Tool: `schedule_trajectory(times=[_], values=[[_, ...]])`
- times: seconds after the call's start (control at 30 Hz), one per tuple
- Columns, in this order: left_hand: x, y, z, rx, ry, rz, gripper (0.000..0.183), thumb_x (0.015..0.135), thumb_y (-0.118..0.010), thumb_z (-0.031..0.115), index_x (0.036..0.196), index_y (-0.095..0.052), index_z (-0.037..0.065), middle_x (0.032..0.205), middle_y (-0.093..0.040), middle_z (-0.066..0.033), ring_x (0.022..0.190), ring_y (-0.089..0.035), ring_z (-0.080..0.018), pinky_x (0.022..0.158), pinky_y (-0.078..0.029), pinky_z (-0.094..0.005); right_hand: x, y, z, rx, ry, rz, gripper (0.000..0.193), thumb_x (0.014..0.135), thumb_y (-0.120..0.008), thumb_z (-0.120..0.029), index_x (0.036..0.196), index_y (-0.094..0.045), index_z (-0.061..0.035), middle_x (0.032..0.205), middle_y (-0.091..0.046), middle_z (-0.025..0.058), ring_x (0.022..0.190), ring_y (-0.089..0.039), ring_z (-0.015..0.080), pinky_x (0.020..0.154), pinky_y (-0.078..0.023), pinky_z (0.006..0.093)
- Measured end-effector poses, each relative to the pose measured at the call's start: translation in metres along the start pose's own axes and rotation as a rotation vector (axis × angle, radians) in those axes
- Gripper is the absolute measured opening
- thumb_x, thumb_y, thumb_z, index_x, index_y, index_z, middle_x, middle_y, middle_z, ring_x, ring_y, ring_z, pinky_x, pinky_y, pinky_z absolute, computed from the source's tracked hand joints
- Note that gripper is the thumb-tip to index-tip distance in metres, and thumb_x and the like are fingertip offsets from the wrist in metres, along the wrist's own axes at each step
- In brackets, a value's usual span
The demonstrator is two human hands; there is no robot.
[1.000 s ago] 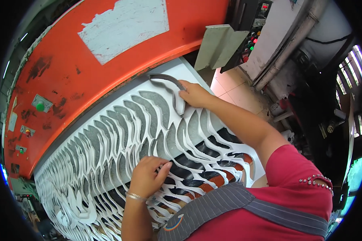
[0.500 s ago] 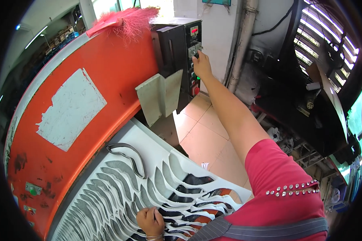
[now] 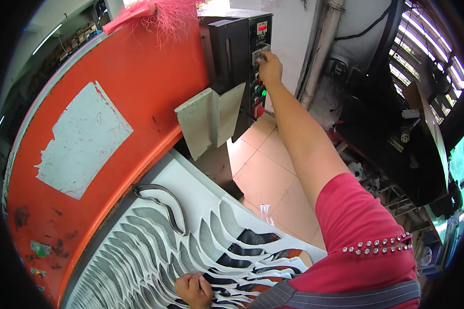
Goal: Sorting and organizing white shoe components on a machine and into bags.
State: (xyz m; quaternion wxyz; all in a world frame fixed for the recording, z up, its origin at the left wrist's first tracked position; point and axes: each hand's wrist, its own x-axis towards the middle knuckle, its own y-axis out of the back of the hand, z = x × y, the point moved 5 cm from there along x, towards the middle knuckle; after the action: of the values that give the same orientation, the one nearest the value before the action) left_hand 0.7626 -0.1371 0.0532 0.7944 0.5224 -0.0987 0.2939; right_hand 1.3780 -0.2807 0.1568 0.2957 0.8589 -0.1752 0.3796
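My right hand [image 3: 270,68] reaches out to the black control panel [image 3: 259,82], thumb and fingers pinched at a small grey control knob [image 3: 259,55]. My left hand [image 3: 194,289] is curled closed and rests on a white sheet [image 3: 227,216] cut through with rows of leaf-shaped holes; whatever its fingers may hold is hidden. Further up on that sheet lies a narrow, curved dark metal band, like a cutting die [image 3: 171,206]. The panel has a red display, a lit green button and a large red button.
A big orange machine body [image 3: 154,98] arches over the sheet, with a bent pale metal plate [image 3: 211,118] at its edge. Pink frayed strands [image 3: 165,20] lie on top. Beyond stand a wall pipe [image 3: 322,51] and a dark bench [image 3: 386,149]; tiled floor [image 3: 268,165] shows between.
The view has shifted slightly, so the panel sits further right and the pink strands higher. My right hand stays at the panel's knob, its fingers turned a little. My left hand still rests curled on the sheet.
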Motion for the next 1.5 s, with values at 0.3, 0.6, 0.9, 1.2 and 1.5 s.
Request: schedule_trajectory(times=[0.3,0.6,0.9,1.2,1.5], values=[[-0.019,-0.003,-0.02,-0.082,0.125,-0.04,0.015,0.074,-0.065,0.012,0.087,-0.064,0.006,0.083,-0.057,-0.0127,0.078,-0.055,-0.0321,0.069,-0.043,-0.0411,-0.017,0.007,-0.033,0.038,0.194,0.051,0.053,0.079,-0.072,-0.027,0.124,-0.055,-0.0064,0.119,-0.057,0.0205,0.11,-0.053,0.0375,0.095,-0.042,0.0443],[0.073,-0.013,-0.054,-0.108,0.285,-0.139,0.055,0.071,-0.077,0.03,0.114,-0.061,0.001,0.105,-0.06,-0.0151,0.097,-0.053,-0.0336,0.085,-0.042,-0.0412,-0.309,0.063,-0.222,0.527,0.466,-1.214,0.063,0.067,-0.081,-0.035,0.122,-0.059,-0.0138,0.13,-0.051,0.0185,0.125,-0.045,0.0344,0.105,-0.034,0.0431],[0.065,-0.041,-0.06,-0.045,0.286,-0.014,0.059,0.07,-0.076,0.041,0.11,-0.066,-0.001,0.088,-0.055,-0.0098,0.085,-0.047,-0.0274,0.079,-0.04,-0.0373,-0.344,0.044,-0.242,0.555,0.49,-1.357,0.051,0.056,-0.085,-0.03,0.093,-0.058,-0.0108,0.126,-0.05,0.0266,0.121,-0.045,0.0432,0.112,-0.024,0.05],[0.066,-0.039,-0.061,-0.035,0.278,-0.035,0.053,0.072,-0.071,0.041,0.109,-0.068,0.002,0.086,-0.058,-0.0045,0.087,-0.048,-0.0247,0.08,-0.039,-0.0375,-0.348,0.049,-0.247,0.456,0.619,-1.254,0.051,0.052,-0.085,-0.036,0.091,-0.062,-0.0132,0.11,-0.06,0.0253,0.123,-0.047,0.041,0.108,-0.03,0.0533],[0.065,-0.037,-0.06,-0.038,0.257,-0.02,0.052,0.074,-0.07,0.04,0.109,-0.068,0.002,0.087,-0.058,-0.0044,0.087,-0.049,-0.0239,0.08,-0.038,-0.0372,-0.347,0.048,-0.248,0.478,0.706,-1.19,0.052,0.05,-0.085,-0.037,0.091,-0.063,-0.0134,0.11,-0.061,0.0229,0.119,-0.051,0.0398,0.105,-0.035,0.0541]])
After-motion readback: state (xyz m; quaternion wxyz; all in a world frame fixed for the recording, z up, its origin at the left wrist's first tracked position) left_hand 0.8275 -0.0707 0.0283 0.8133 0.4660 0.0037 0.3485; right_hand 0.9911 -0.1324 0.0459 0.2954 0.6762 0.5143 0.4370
